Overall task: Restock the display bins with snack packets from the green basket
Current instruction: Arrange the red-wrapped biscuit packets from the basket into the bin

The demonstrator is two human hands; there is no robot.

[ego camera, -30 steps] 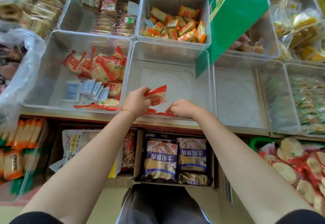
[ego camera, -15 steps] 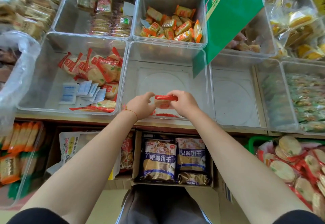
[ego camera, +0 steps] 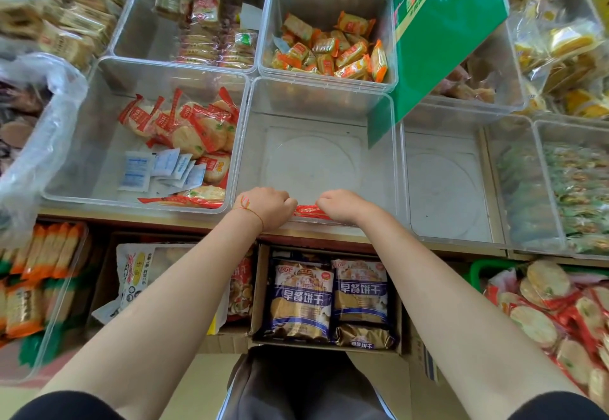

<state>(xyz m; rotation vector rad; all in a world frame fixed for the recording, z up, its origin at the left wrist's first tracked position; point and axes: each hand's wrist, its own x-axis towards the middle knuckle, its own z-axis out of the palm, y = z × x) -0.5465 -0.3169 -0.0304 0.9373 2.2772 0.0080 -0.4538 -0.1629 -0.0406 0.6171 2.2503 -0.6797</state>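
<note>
Now both hands, the left hand (ego camera: 267, 203) and the right hand (ego camera: 342, 205), pinch one red snack packet (ego camera: 309, 211) with curled fingers at the front wall of the empty bin (ego camera: 316, 100), probably to lay it inside neatly

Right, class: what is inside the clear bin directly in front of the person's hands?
The clear bin shows a bare floor. Red snack packets lie at its near wall, held between the left hand and right hand. The hands cover the packets' ends, so their count is unclear.
</note>
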